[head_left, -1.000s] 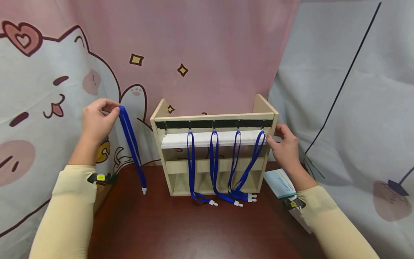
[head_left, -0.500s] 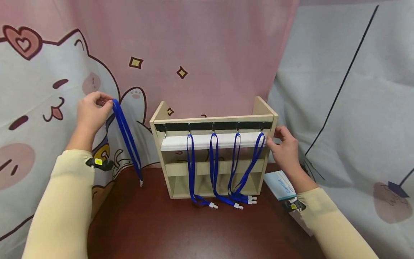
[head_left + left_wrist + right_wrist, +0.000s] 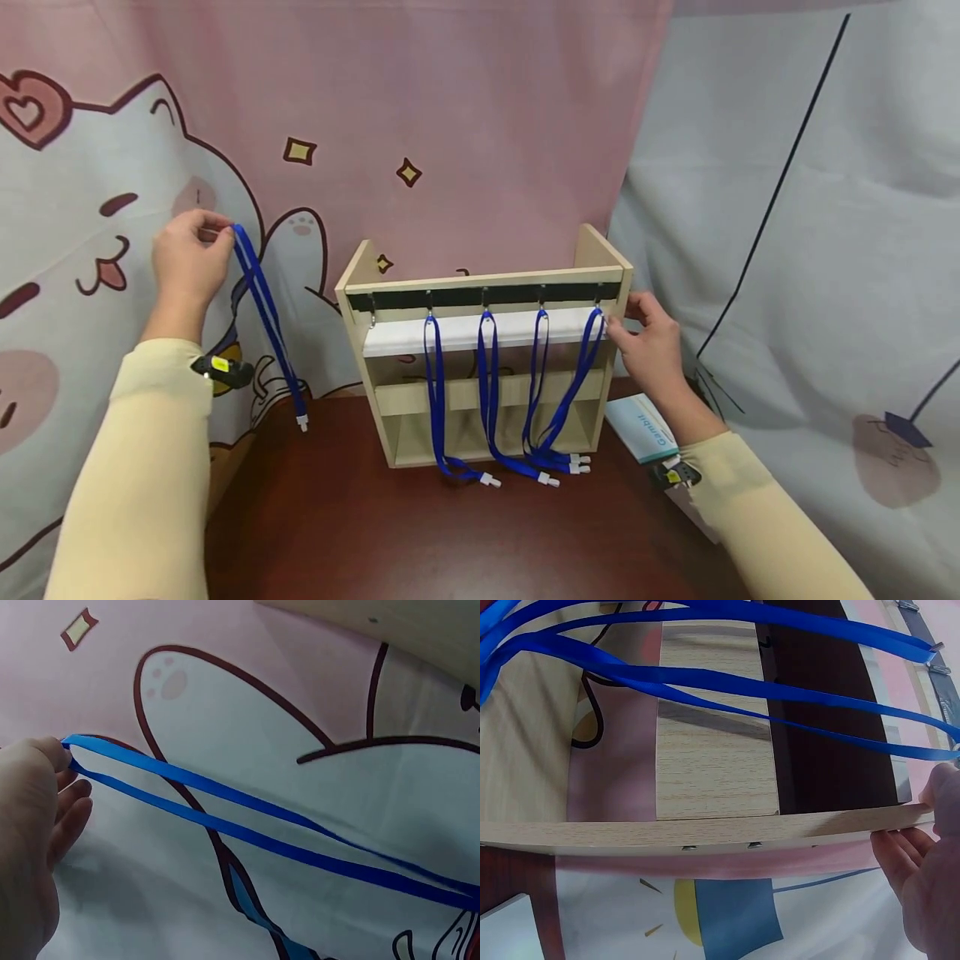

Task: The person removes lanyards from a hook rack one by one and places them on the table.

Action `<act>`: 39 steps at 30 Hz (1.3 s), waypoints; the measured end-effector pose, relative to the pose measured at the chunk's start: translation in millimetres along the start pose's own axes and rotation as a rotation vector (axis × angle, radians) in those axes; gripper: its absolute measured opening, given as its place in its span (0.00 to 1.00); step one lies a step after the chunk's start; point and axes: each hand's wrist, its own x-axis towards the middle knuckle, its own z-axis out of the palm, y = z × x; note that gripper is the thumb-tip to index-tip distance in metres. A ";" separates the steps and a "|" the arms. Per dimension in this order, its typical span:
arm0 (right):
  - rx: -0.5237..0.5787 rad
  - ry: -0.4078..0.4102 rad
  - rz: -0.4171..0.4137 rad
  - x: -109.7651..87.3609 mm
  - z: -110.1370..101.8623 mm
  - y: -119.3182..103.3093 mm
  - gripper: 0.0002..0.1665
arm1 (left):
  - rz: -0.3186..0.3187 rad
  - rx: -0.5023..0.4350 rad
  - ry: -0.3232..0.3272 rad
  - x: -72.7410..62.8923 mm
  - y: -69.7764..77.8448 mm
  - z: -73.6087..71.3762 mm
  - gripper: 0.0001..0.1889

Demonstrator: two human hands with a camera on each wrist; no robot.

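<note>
At the left of the head view my left hand (image 3: 189, 262) pinches the looped end of a blue lanyard (image 3: 264, 307). Its two straps hang down to a white clip (image 3: 302, 422) at the lower end. In the left wrist view the lanyard (image 3: 262, 840) stretches away from my fingertips. My right hand (image 3: 651, 343) grips the right side panel of a small wooden shelf unit (image 3: 487, 278), thumb in front and fingers behind, as the right wrist view shows along the panel (image 3: 705, 831). Several blue lanyards (image 3: 437, 383) hang from hooks on its black strip (image 3: 457, 297); the leftmost hook (image 3: 372, 313) holds none.
White clips (image 3: 548, 479) of the hanging lanyards lie on the dark red table (image 3: 465, 542) before the unit. A light blue and white box (image 3: 640, 427) is by my right forearm. Printed curtains (image 3: 517, 125) stand behind and at both sides.
My left hand has moved left and a little up, carrying the lanyard farther from the shelf unit. My right hand keeps its grip on the side panel. The head view has shifted slightly.
</note>
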 end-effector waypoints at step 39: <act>-0.027 0.010 -0.024 0.9 -0.8 -0.6 0.15 | 0.091 0.091 -0.196 -57.1 -74.2 46.6 0.12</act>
